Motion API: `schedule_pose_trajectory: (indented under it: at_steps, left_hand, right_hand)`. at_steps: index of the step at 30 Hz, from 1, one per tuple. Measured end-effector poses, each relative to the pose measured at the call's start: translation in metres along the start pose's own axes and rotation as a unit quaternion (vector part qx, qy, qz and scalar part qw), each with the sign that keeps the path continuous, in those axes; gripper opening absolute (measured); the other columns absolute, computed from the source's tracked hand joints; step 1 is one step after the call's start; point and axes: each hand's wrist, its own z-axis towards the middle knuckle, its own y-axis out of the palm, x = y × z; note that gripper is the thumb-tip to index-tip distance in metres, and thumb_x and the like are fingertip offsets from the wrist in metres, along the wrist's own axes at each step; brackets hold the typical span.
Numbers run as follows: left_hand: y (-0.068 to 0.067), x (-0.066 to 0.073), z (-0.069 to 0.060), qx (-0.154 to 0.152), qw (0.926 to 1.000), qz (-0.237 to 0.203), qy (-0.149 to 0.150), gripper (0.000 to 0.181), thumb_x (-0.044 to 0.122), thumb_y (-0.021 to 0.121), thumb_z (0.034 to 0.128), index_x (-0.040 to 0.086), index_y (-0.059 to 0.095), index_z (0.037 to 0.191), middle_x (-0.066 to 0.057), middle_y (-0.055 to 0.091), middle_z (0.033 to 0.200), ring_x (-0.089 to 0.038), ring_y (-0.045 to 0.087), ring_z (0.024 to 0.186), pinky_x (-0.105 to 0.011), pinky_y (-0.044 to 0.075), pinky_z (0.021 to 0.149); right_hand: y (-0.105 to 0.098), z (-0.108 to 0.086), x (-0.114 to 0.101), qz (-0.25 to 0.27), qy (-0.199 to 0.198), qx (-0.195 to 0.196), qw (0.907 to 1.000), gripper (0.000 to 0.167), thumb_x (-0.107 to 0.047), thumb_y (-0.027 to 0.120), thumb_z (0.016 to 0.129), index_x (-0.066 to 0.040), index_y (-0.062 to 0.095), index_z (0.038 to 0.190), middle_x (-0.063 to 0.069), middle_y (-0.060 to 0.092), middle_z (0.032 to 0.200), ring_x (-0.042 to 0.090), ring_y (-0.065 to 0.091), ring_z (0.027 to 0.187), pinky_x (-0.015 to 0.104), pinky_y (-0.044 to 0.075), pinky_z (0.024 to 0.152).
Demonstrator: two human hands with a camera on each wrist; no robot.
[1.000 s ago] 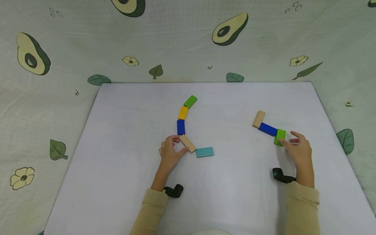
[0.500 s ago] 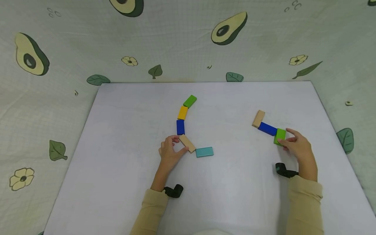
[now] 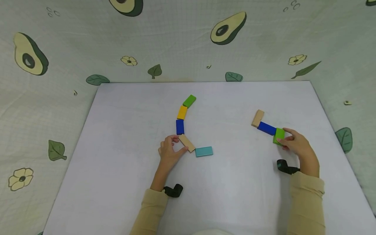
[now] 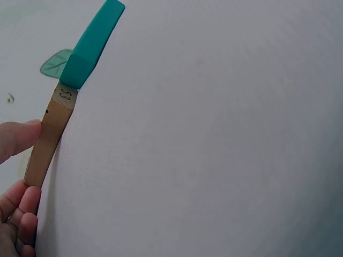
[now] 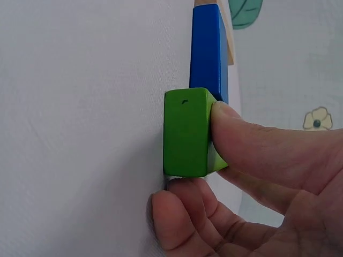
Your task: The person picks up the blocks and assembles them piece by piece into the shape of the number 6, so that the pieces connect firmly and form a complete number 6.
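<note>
My left hand (image 3: 168, 155) pinches a plain wooden block (image 3: 187, 143) by its ends, thumb at one and fingers at the other. That block lies in a curved chain on the table, its lower end meeting a teal block (image 3: 204, 151). Above it, a blue block (image 3: 180, 127), a yellow block (image 3: 182, 112) and a green block (image 3: 189, 101) carry the curve upward. Over on the right, my right hand (image 3: 299, 145) holds another green block (image 5: 185, 134) between thumb and fingers. One end of a second blue block (image 3: 266, 128) touches it; a second wooden block (image 3: 258, 118) adjoins the other.
A white tabletop (image 3: 235, 189) bears both groups of blocks, with a wide gap between them. Behind and beside it hangs a pale cloth (image 3: 176, 32) printed with avocados, leaves and flowers. Black wrist cameras sit on both wrists.
My right wrist has swung slightly right and forward, and the fingers have closed in on the green block's far side. The left hand and the blocks stay about where they were.
</note>
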Motion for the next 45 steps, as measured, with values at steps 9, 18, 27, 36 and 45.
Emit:
schedule_pose_trajectory:
  at_steps: [9, 18, 27, 36, 45]
  left_hand:
    - [-0.001, -0.002, 0.001, 0.002, 1.0, 0.002, 0.003, 0.053, 0.033, 0.073, 0.078, 0.012, 0.046, 0.118, -0.005, 0.051, 0.105, -0.023, 0.04, 0.1, -0.04, 0.021, 0.084]
    - [-0.002, -0.001, 0.001, 0.004, 0.9999, 0.004, 0.01, 0.052, 0.032, 0.073, 0.0784, 0.011, 0.046, 0.118, -0.006, 0.052, 0.105, -0.023, 0.041, 0.099, -0.04, 0.021, 0.082]
    - [-0.003, 0.0, 0.001, 0.013, 0.9998, 0.003, 0.013, 0.052, 0.031, 0.074, 0.0775, 0.011, 0.047, 0.116, -0.006, 0.052, 0.104, -0.023, 0.041, 0.099, -0.04, 0.021, 0.081]
    - [0.001, -0.004, 0.002, 0.005, 1.0, 0.002, 0.006, 0.053, 0.034, 0.073, 0.0781, 0.013, 0.046, 0.119, -0.005, 0.052, 0.105, -0.023, 0.04, 0.1, -0.04, 0.021, 0.084]
    - [0.002, -0.004, 0.003, 0.004, 0.9999, 0.003, 0.009, 0.053, 0.033, 0.073, 0.078, 0.013, 0.046, 0.119, -0.004, 0.051, 0.105, -0.022, 0.04, 0.099, -0.04, 0.021, 0.083]
  right_hand:
    - [0.001, 0.002, -0.002, 0.022, 0.006, 0.0, 0.9997, 0.072, -0.028, 0.055, 0.093, 0.01, 0.018, 0.141, 0.027, 0.044, 0.108, 0.006, 0.056, 0.068, 0.023, 0.045, 0.062]
    - [0.005, -0.002, -0.004, 0.01, -0.003, 0.023, 0.9997, 0.071, -0.03, 0.054, 0.093, 0.01, 0.019, 0.14, 0.031, 0.044, 0.112, 0.016, 0.057, 0.075, 0.027, 0.042, 0.066]
    - [0.014, -0.008, -0.006, 0.011, 0.001, 0.069, 0.9976, 0.069, -0.029, 0.055, 0.092, 0.007, 0.019, 0.139, 0.035, 0.042, 0.119, 0.041, 0.047, 0.098, 0.038, 0.041, 0.071]
    - [0.023, -0.015, -0.002, 0.053, 0.03, 0.122, 0.9907, 0.064, -0.025, 0.058, 0.091, 0.001, 0.024, 0.139, 0.028, 0.048, 0.119, 0.032, 0.052, 0.1, 0.026, 0.042, 0.065]
    - [0.045, -0.027, -0.018, 0.12, 0.005, 0.138, 0.9832, 0.063, -0.034, 0.06, 0.089, -0.004, 0.03, 0.136, 0.005, 0.053, 0.103, -0.007, 0.05, 0.073, 0.013, 0.04, 0.063]
